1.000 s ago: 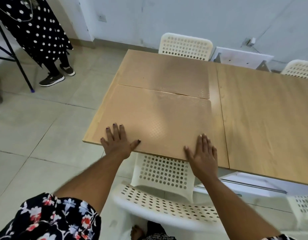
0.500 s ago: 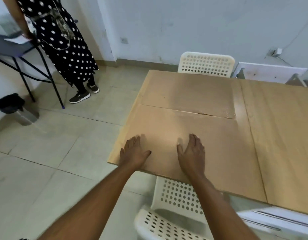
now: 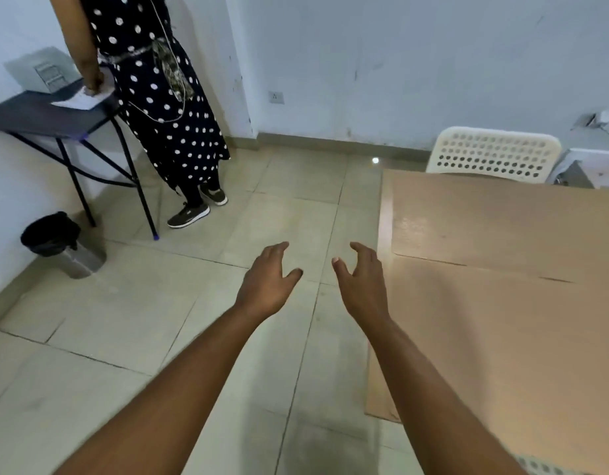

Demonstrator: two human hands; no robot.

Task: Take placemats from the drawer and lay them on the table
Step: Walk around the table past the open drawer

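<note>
From my remote feed, both hands hang in mid-frame above the tiled floor (image 3: 261,337), holding nothing. My left hand (image 3: 267,281) and right hand (image 3: 361,286) are apart, fingers loosely spread and slightly curled, palms turned toward each other. Two tan placemats lie on the wooden table (image 3: 385,214) at the right of the frame: the near placemat (image 3: 502,337) just beside the far placemat (image 3: 502,221). A white perforated chair (image 3: 491,156) stands behind the table. At upper left, a person in a polka-dot dress (image 3: 165,108) stands by a black folding table (image 3: 39,114).
</note>
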